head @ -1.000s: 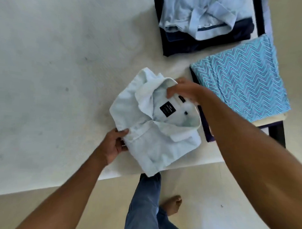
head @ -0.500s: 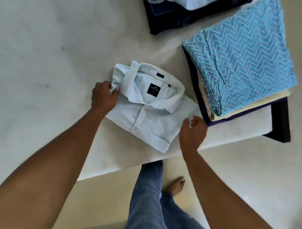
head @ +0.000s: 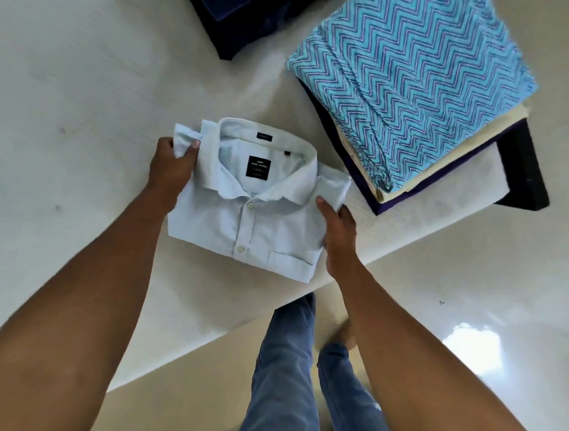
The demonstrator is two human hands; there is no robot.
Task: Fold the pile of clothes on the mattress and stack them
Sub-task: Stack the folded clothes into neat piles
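Left hand (head: 172,171): the left shoulder edge of the folded shirt (head: 254,220) is gripped beside the collar, with the thumb on top and the fingers curled round the cloth.
Right hand (head: 339,236): the shirt's right edge is pinched below the collar, with the thumb laid on top and the fingers tucked against the side.
Folded shirt: pale blue and buttoned, it is laid flat on the mattress (head: 71,95) with the collar and label facing up. Its pocket corner is set almost at the near edge.
Mattress: wide white surface is seen to the left of the shirt and beyond it. The near edge is cut diagonally across the view.
Zigzag stack (head: 410,84): folded clothes are piled at the mattress's right corner, near the shirt's right shoulder but apart from it. A narrow strip of mattress is left between them.
Dark stack (head: 238,26): it is cut off by the top of the view and lies well apart from the shirt.
Floor (head: 467,302): glossy ground is seen below the edge, where jeans-clad legs (head: 287,360) are placed.
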